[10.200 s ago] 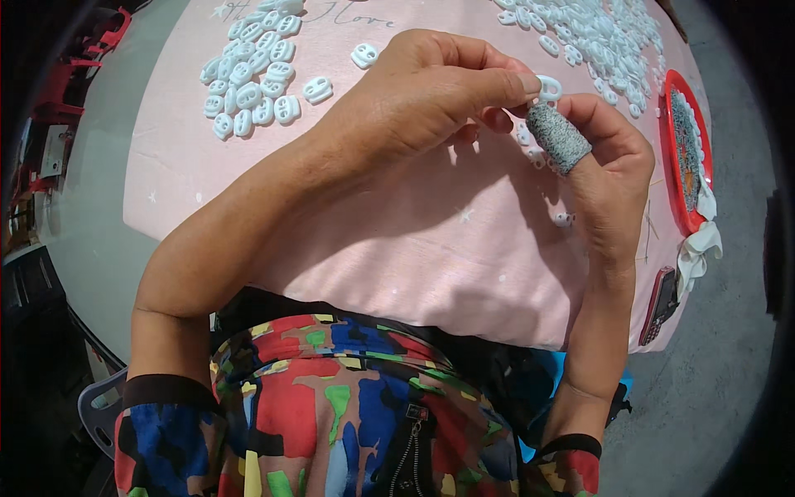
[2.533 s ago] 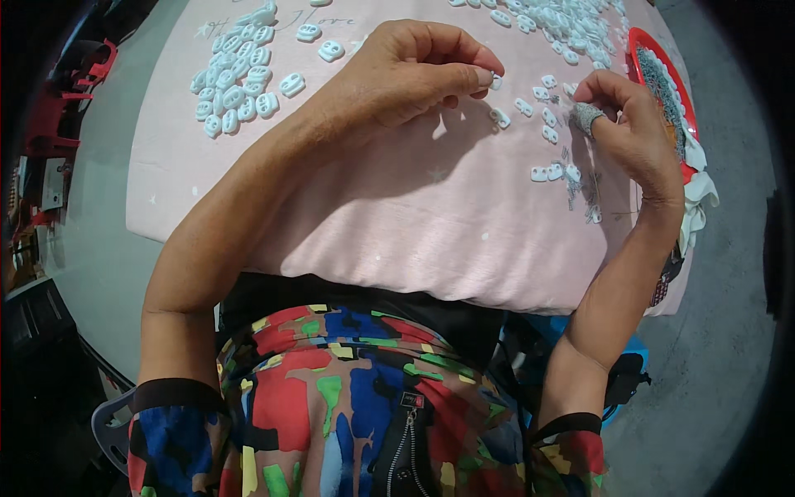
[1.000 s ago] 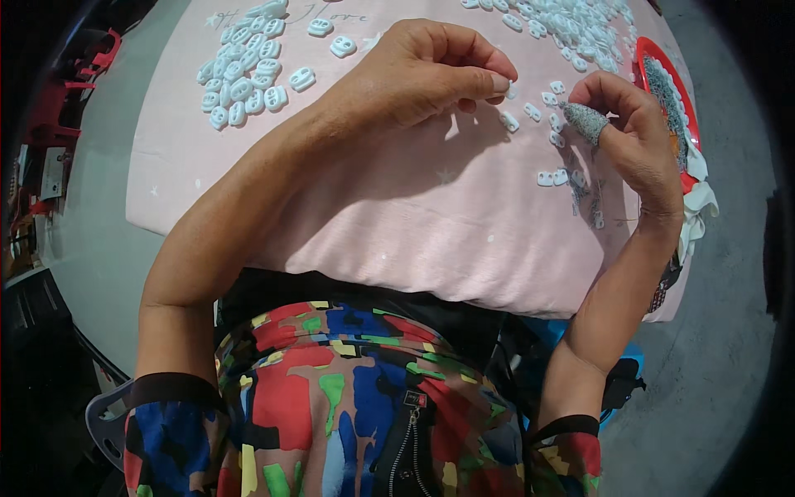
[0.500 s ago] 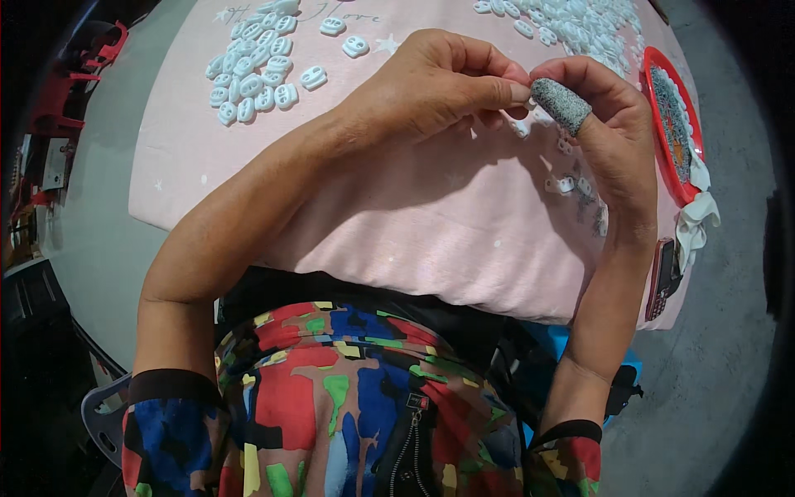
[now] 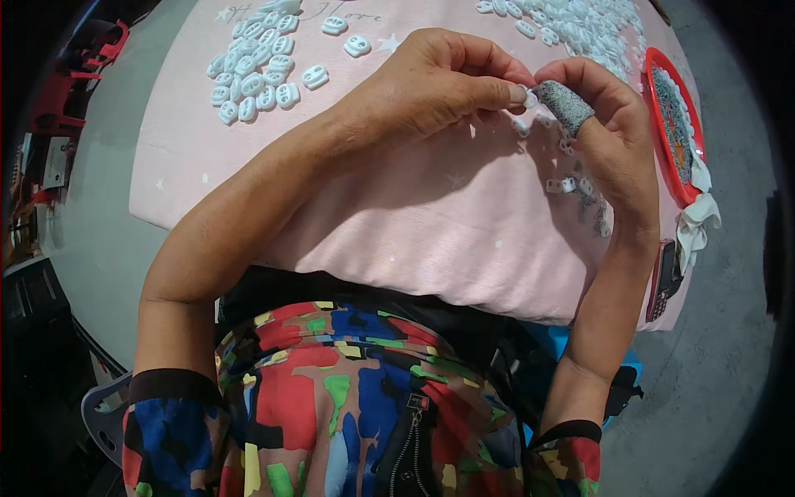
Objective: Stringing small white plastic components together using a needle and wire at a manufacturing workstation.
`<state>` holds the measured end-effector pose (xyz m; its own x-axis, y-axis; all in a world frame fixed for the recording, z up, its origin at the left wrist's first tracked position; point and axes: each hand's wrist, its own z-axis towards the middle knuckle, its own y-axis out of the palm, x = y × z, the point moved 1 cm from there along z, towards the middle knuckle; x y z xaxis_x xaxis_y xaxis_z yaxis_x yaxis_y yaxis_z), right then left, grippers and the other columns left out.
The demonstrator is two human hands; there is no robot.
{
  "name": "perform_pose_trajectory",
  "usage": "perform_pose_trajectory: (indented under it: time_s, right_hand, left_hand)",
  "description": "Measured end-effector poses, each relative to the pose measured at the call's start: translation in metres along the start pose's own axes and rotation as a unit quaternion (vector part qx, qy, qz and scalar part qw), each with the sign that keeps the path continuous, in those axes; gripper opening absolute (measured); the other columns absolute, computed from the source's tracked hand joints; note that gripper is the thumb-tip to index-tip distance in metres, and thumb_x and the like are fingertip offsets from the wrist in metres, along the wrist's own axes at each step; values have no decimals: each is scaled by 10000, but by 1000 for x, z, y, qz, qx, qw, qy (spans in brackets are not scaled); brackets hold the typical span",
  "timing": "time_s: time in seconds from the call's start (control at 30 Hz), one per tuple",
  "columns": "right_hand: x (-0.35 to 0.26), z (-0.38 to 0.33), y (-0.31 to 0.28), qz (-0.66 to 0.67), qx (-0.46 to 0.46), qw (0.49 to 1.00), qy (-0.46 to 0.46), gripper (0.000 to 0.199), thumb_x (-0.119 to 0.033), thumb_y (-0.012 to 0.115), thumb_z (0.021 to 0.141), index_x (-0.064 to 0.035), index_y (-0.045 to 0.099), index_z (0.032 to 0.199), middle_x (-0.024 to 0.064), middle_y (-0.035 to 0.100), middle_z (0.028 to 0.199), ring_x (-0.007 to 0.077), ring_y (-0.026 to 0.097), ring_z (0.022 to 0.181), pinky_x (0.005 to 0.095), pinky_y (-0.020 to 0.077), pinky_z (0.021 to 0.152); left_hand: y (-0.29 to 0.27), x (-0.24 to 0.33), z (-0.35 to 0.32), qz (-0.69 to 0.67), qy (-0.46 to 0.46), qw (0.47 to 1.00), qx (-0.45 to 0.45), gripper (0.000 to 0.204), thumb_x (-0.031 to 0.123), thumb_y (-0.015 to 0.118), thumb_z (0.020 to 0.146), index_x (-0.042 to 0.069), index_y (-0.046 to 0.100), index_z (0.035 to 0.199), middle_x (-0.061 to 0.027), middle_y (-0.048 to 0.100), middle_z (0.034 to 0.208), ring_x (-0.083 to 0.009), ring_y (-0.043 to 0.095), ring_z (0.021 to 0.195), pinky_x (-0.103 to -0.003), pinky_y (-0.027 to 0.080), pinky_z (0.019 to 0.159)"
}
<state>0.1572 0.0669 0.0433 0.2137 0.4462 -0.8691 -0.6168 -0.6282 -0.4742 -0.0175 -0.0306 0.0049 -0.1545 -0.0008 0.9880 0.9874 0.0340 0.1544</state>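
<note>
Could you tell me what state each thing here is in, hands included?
Left hand: pinching a small white piece
Right hand: thumb and fingers beside that piece; grip unclear
Grey thumb cover: worn
Left-side white pieces: clustered, a few apart
Far-right white pieces: heaped
Red tray: holding grey and white things
Phone: lying keypad up
White cloth: crumpled

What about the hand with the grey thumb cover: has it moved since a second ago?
Yes. The right hand has moved left, away from the red tray and closer to the left hand.
</note>
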Motion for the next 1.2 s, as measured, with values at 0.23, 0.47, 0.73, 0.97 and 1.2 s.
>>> perform_pose_trajectory:
  time_s: [0.23, 0.47, 0.73, 0.97, 1.2]
  right_hand:
    - [-2, -1, 2, 13, 11, 1000, -5, 220, 14, 523, 865, 10, 666, 1032, 33, 666, 949, 88, 613, 913, 223, 488, 787]
    - [-3, -1, 5, 22, 5, 1000, 2, 211, 18, 512, 867, 13, 650, 1027, 30, 658, 947, 83, 603, 901, 217, 481, 774]
    - [-2, -1, 4, 13, 3, 1000, 1, 188, 12, 522, 880, 14, 646, 1021, 22, 659, 928, 76, 602, 878, 208, 474, 760]
    - [-2, -1, 5, 13, 2, 1000, -9, 169, 9, 540, 885, 19, 648, 1014, 23, 660, 910, 72, 601, 861, 206, 473, 745]
    - [-4, -1, 6, -7, 2, 1000, -8, 145, 2, 561, 885, 25, 656, 992, 29, 666, 881, 71, 604, 833, 213, 481, 726]
  left_hand:
    - [-2, 4, -1, 18, 2, 1000, 19, 188, 175, 688, 889, 73, 698, 1046, 17, 704, 892, 3, 589, 744, -140, 406, 607]
    - [0, 3, -1, 2, 0, 999, 38, 191, 158, 713, 859, 68, 706, 1027, 33, 688, 861, 8, 562, 712, -142, 401, 591]
    - [-4, 3, 1, 7, 23, 999, 30, 165, 132, 724, 850, 52, 712, 994, -15, 698, 857, -61, 639, 738, -190, 489, 599]
    - [-5, 4, 2, -1, 48, 998, 32, 179, 109, 733, 836, 23, 709, 992, -33, 695, 859, -73, 630, 757, -194, 494, 644]
    - [-1, 2, 0, 7, 28, 998, 47, 170, 166, 730, 849, 78, 712, 993, 42, 681, 836, 12, 535, 681, -143, 378, 575]
